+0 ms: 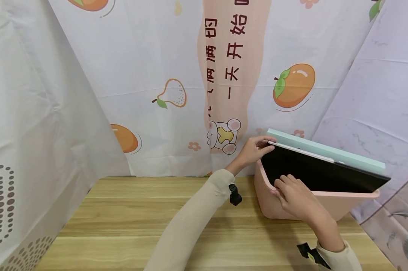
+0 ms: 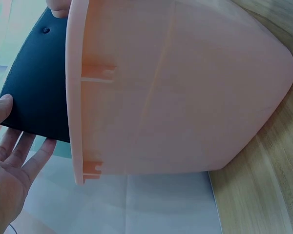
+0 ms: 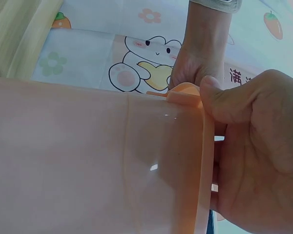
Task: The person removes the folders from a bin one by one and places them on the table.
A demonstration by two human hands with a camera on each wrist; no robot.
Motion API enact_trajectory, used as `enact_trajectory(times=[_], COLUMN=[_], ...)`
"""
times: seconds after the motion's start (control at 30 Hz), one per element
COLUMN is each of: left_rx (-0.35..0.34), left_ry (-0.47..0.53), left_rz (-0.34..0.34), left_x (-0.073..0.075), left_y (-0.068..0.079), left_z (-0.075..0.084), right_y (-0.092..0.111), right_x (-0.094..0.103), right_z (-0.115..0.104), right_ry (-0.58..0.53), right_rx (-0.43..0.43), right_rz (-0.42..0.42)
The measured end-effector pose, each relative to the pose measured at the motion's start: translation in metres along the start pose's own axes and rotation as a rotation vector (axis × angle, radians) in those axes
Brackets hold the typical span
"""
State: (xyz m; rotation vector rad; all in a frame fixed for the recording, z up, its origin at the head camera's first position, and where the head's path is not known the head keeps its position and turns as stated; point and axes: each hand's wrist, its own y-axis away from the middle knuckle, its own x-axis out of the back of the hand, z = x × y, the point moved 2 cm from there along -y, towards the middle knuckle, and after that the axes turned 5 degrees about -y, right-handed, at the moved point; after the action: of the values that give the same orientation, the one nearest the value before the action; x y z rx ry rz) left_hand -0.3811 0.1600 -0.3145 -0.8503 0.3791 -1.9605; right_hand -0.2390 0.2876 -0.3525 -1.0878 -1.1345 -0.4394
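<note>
A pink plastic bin (image 1: 282,205) stands at the right of the table. Slanting out of its opening is a flat black panel (image 1: 302,165) with a small round stud and a pale strip along its top edge. My left hand (image 1: 253,152) holds the panel's upper left corner, thumb on the black face and fingers behind, as the left wrist view shows. At the bin's near rim (image 3: 205,161), my right hand (image 1: 297,195) grips with the thumb outside and the fingers inside. The panel's lower part is hidden inside the bin.
Behind the panel, a mint-green slab (image 1: 326,148) runs along the bin's back; whether it is a lid I cannot tell. The wooden table (image 1: 139,222) extends to the left. A printed white curtain (image 1: 149,49) hangs close behind the bin, with another sheet (image 1: 380,124) at the right.
</note>
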Motion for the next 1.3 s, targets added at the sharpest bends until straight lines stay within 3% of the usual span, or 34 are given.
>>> enact_trajectory(times=[0.2,0.57,0.9,1.3], left_rx=[0.006,-0.024,-0.019,-0.03], left_ry=[0.005,0.012,-0.012,0.009], left_rz=[-0.005,-0.004,0.008,0.006], left_x=[0.003,0.003,-0.007,-0.005], left_y=[0.004,0.004,-0.004,-0.009], left_z=[0.008,0.009,-0.016,-0.023], right_y=[0.0,0.0,-0.001,-0.001], right_x=[0.003,0.004,0.0,0.001], right_z=[0.002,0.005,0.004,0.004], right_ry=[-0.048,-0.025,-0.001,0.007], right_rx=[0.011,0.104,0.142,0.115], right_rz=[0.02,0.169,0.205,0.179])
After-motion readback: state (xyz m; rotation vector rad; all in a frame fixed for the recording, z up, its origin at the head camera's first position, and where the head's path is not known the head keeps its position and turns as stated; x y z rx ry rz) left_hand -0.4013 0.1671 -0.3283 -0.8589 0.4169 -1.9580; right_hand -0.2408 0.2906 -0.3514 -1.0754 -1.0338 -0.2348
